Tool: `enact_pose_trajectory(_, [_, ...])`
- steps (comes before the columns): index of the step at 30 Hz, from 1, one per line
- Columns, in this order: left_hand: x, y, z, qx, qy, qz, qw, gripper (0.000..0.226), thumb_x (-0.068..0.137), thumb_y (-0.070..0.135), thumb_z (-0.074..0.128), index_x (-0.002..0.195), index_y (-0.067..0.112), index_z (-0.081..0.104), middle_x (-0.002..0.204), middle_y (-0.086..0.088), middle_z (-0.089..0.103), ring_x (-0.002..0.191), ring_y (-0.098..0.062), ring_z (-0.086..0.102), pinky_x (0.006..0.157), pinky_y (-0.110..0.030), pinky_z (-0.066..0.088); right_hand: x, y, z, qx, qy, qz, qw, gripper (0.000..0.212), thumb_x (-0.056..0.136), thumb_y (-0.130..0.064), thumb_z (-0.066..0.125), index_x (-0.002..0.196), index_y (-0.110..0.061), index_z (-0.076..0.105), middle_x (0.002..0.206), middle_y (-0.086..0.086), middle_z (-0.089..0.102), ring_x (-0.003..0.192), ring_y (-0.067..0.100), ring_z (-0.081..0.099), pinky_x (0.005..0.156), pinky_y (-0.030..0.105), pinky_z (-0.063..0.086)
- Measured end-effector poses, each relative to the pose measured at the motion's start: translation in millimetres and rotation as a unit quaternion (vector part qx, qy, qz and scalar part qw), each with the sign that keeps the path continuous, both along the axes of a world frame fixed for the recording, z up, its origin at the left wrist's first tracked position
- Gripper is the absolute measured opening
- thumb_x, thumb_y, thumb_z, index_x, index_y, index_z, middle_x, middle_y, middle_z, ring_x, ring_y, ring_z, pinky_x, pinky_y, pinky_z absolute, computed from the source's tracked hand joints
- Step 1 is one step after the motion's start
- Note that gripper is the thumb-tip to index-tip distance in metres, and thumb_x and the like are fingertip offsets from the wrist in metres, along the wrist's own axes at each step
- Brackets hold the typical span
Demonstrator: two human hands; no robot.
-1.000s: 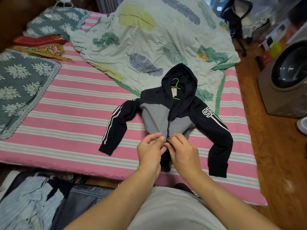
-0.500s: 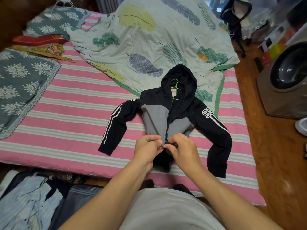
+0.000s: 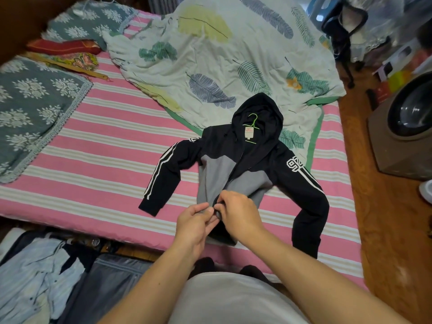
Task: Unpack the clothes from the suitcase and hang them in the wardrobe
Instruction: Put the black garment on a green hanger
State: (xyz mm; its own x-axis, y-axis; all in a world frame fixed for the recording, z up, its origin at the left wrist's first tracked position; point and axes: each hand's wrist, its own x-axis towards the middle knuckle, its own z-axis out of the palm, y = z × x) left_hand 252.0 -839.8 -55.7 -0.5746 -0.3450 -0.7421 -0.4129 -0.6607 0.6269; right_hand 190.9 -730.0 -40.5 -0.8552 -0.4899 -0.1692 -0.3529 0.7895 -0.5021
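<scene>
I saw the hoodie [image 3: 236,164] lying flat, front up, on the pink striped bed [image 3: 98,146], its long axis running from the hem nearest me up to the hood, which pointed away and rested on the leaf-print quilt [image 3: 222,61]. Its 2 sleeves spread out and bent back toward me. A green hanger [image 3: 252,123] sat inside the neck opening (only the hook and a short piece of bar showed).

My left hand [image 3: 195,224] and right hand [image 3: 238,212] were together at the lower front, fingers curled and pinching the fabric at the zipper line. Both forearms reached forward from the bottom of the view and converged there.

The open suitcase [image 3: 112,284] lay on the floor below the bed's near edge, with a pale blue shirt [image 3: 30,279] in it.
</scene>
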Motion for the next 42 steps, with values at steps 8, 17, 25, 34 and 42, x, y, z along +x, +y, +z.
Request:
enact_pose_trajectory(8, [21.9, -24.0, -20.6, -0.157, -0.104, -0.196, 0.962, 0.018, 0.090, -0.005, 0.064, 0.098, 0.012, 0.065, 0.105, -0.016, 0.066, 0.087, -0.028, 0.070, 0.065, -0.026, 0.057, -133.0, 29.3, -33.8, 0.075, -0.070, -0.183, 0.978, 0.012, 0.090, -0.031, 0.070, 0.090, -0.019, 0.069, 0.103, 0.011, 0.071, 0.097, 0.034, 0.065, 0.073, 0.033, 0.045])
enact_pose_trajectory(17, [-53.4, -20.6, -60.2, -0.502, -0.171, -0.512, 0.676, 0.036, 0.096, 0.046, 0.054, 0.120, 0.019, 0.057, 0.121, -0.008, 0.053, 0.110, -0.031, 0.055, 0.093, -0.044, 0.049, -136.9, 35.8, -61.6, 0.064, -0.047, -0.097, 0.992, 0.014, 0.089, -0.031, 0.070, 0.084, -0.018, 0.067, 0.085, 0.008, 0.072, 0.085, 0.033, 0.066, 0.070, 0.035, 0.052])
enact_pose_trajectory(25, [-153.3, 46.8, -109.5, -0.610, -0.057, -0.465, 0.639, 0.030, 0.105, 0.038, 0.040, 0.105, 0.015, 0.060, 0.103, -0.010, 0.063, 0.094, -0.033, 0.061, 0.074, -0.043, 0.042, -178.1, 45.4, -100.6, 0.019, -0.073, -0.010, 0.997, 0.011, 0.087, -0.032, 0.068, 0.082, -0.022, 0.069, 0.088, 0.002, 0.072, 0.088, 0.026, 0.063, 0.076, 0.037, 0.051])
enact_pose_trajectory(34, [-115.7, 34.6, -166.1, -0.531, -0.283, -0.555, 0.573, 0.013, 0.090, 0.033, 0.065, 0.086, 0.024, 0.074, 0.080, 0.007, 0.070, 0.069, -0.010, 0.067, 0.056, -0.019, 0.040, -389.5, 65.4, -187.0, 0.065, 0.022, -0.044, 0.997, 0.015, 0.090, -0.030, 0.068, 0.089, -0.016, 0.074, 0.095, 0.012, 0.071, 0.102, 0.036, 0.054, 0.081, 0.037, 0.049])
enact_pose_trajectory(42, [-165.9, 36.5, -191.8, -0.427, -0.437, -0.669, 0.424, 0.027, 0.098, 0.022, 0.053, 0.117, 0.026, 0.071, 0.114, 0.009, 0.070, 0.107, -0.017, 0.066, 0.091, -0.035, 0.055, -446.1, 83.9, -235.0, 0.111, 0.015, -0.014, 0.994, 0.020, 0.094, -0.035, 0.066, 0.093, -0.016, 0.071, 0.093, 0.015, 0.066, 0.107, 0.034, 0.053, 0.082, 0.040, 0.048])
